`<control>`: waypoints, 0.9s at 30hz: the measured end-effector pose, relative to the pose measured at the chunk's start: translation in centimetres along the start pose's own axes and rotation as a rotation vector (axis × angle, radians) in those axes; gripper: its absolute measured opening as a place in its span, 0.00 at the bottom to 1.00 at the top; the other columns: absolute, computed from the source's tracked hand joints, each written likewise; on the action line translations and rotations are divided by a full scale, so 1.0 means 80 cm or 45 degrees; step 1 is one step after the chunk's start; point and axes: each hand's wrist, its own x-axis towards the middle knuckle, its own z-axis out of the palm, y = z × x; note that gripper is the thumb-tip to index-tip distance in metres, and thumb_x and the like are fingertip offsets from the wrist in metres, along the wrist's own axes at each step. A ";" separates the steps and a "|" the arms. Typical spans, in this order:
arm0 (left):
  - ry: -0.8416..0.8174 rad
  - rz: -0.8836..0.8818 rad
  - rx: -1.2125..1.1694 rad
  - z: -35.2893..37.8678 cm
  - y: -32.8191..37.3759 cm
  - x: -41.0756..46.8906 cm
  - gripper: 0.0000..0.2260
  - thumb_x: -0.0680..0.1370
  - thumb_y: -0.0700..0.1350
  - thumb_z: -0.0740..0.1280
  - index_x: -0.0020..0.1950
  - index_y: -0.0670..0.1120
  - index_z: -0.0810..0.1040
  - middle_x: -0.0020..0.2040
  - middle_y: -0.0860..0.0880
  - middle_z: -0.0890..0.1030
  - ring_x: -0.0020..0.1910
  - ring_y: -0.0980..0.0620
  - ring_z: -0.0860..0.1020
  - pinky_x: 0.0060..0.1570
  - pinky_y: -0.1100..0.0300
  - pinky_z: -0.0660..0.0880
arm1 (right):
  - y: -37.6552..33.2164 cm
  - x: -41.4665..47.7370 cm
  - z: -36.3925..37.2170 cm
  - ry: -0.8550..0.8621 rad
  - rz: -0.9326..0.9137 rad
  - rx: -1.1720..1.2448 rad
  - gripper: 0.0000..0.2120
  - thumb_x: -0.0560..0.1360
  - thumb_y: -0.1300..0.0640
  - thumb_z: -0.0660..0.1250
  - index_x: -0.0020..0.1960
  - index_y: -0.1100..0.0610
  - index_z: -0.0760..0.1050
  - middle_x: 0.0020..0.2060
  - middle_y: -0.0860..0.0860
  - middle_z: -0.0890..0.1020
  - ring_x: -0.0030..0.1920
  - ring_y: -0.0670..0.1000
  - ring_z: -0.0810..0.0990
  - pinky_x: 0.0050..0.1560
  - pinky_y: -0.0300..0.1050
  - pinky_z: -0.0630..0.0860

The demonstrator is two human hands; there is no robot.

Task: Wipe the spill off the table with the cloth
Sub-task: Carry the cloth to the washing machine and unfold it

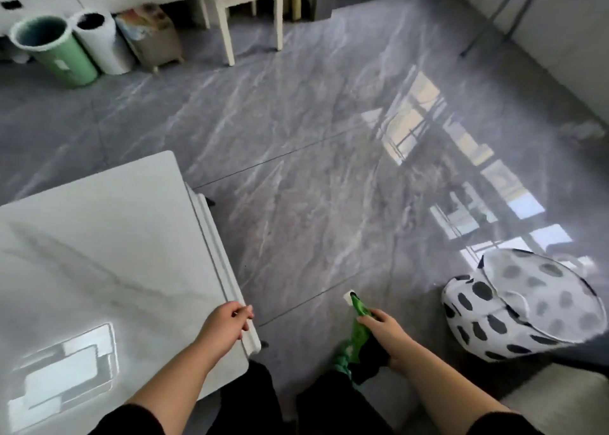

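Nearest me, right hand (384, 330) fingers pinch the green cloth (360, 326) off the tabletop (99, 253), left hand (227, 322) fingers curl on its right edge.

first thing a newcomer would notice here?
Likely the bright green cloth bunched in the right hand, held off the table above the grey floor. Next, the black-spotted cushion on the floor at right, and the left hand resting on the white marble table's near corner.

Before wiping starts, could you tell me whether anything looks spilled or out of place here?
No spill shows on the white table. The green cloth hangs bunched in the right hand, off the table, over the floor.
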 end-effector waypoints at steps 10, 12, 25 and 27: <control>-0.074 -0.063 -0.120 0.204 0.144 0.005 0.05 0.82 0.40 0.63 0.52 0.39 0.76 0.40 0.44 0.78 0.32 0.51 0.72 0.28 0.61 0.65 | 0.110 0.000 -0.225 0.234 0.123 0.215 0.09 0.74 0.63 0.69 0.54 0.58 0.77 0.47 0.59 0.82 0.50 0.59 0.81 0.54 0.51 0.78; -0.115 -0.042 -0.066 0.226 0.172 0.020 0.05 0.82 0.40 0.62 0.51 0.40 0.76 0.40 0.45 0.78 0.32 0.52 0.72 0.30 0.62 0.65 | 0.112 0.007 -0.249 0.288 0.130 0.265 0.08 0.74 0.63 0.69 0.53 0.57 0.77 0.43 0.57 0.82 0.46 0.56 0.81 0.51 0.49 0.78; -0.183 0.040 0.227 0.217 0.366 0.188 0.08 0.82 0.40 0.62 0.45 0.41 0.76 0.41 0.45 0.79 0.34 0.50 0.75 0.32 0.60 0.65 | -0.100 0.149 -0.334 0.388 0.000 0.708 0.09 0.74 0.61 0.69 0.53 0.53 0.78 0.46 0.60 0.82 0.46 0.60 0.82 0.50 0.55 0.79; -0.199 0.049 0.273 0.208 0.410 0.229 0.08 0.82 0.42 0.62 0.46 0.42 0.77 0.42 0.45 0.80 0.36 0.50 0.76 0.33 0.60 0.66 | -0.137 0.175 -0.346 0.402 0.027 0.789 0.09 0.74 0.61 0.68 0.53 0.54 0.78 0.45 0.62 0.82 0.44 0.61 0.82 0.50 0.57 0.79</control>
